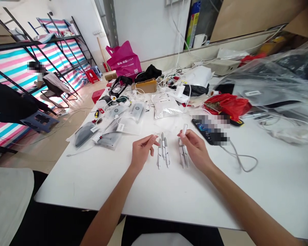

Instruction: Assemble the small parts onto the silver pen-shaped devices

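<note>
The white table (74, 184) is the landmark, plain white across its top. On it, near the middle, lie pen-shaped sticks (166, 153), white with grey bands. Toward its far edge sit a silvery-white pouch (165, 105), a brown cardboard box (144, 86) and a black cloth (148, 72). On its right side is a bright red plastic bag (228, 106). On its left side is a dark grey pouch (84, 134). Beyond its far left corner stand a magenta shopping bag (123, 60) and a red stool (91, 76). Left of the table hang sheets (12, 68) striped pink, turquoise and white, behind a black metal frame (33, 42).
</note>
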